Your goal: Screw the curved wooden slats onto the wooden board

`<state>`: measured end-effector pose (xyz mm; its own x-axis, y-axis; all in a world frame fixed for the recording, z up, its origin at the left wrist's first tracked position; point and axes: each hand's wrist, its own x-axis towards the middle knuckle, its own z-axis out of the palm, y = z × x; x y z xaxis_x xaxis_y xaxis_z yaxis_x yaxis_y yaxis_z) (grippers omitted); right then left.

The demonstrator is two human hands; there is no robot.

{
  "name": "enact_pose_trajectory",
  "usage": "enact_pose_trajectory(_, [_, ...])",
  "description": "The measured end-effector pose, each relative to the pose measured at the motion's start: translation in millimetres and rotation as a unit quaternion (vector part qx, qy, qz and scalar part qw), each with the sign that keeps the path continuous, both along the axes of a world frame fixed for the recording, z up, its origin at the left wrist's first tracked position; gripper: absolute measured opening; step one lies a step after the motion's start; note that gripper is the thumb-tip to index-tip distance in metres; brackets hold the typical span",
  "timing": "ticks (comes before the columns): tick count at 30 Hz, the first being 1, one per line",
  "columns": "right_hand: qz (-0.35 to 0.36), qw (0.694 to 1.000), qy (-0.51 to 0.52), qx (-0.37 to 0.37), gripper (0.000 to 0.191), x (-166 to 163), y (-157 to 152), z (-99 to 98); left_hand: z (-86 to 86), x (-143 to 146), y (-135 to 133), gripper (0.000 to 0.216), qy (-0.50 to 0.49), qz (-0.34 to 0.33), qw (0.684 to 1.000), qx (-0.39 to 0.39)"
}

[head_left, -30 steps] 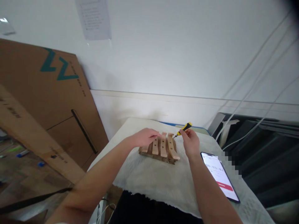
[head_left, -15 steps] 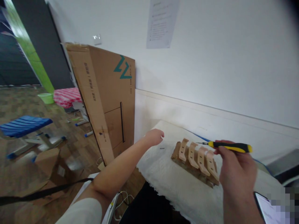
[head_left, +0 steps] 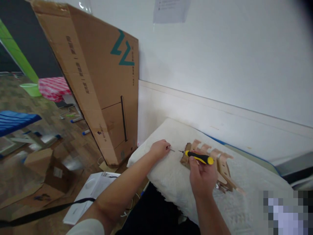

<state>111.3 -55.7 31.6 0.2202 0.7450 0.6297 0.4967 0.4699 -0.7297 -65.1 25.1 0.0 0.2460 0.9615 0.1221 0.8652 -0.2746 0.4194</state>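
My left hand [head_left: 160,149] is over the white cloth, its fingertips pinching a small thin screw [head_left: 172,150] that points right. In my right hand [head_left: 202,178] is a yellow and black screwdriver [head_left: 200,157], its fingers wrapped round the handle. The screwdriver's metal tip points left towards the screw, with a short gap between them. Behind and beneath my right hand lies a rough brown wooden board [head_left: 186,158]. Several pale curved wooden hooks [head_left: 223,163] with holes sit along it, partly hidden by the hand.
A white cloth [head_left: 176,192] covers the table against a white wall [head_left: 220,58]. A tall cardboard box [head_left: 110,75] stands at the left. A blue stool [head_left: 17,122], an opened carton [head_left: 46,176] and a white box [head_left: 83,192] are on the floor side.
My left hand has picked up the screw that was lying on the cloth. My right hand has moved left with the screwdriver, in front of the hooks. The view has tilted down.
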Motion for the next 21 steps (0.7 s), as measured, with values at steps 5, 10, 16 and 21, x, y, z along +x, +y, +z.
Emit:
enact_pose_trajectory(5, [0.012,1.000,0.015,0.012,0.025,-2.2,-0.3,12.5,3.4,1.4,4.2,0.026,-0.027,-0.024,0.999,0.004])
enact_pose_trajectory(10, [-0.003,0.999,0.033,0.042,0.024,15.4,-3.3,34.6,35.4,23.6,7.4,0.026,-0.168,-0.040,0.984,0.044])
enact_pose_trajectory(16, [-0.074,0.985,0.123,0.099,0.023,86.0,1.0,79.9,98.5,90.0,7.2,0.020,-0.239,-0.210,0.944,0.085])
enact_pose_trajectory(21, [-0.116,0.962,0.210,0.134,0.019,160.3,21.9,81.9,109.3,148.5,15.6,0.019,-0.102,-0.351,0.930,0.046])
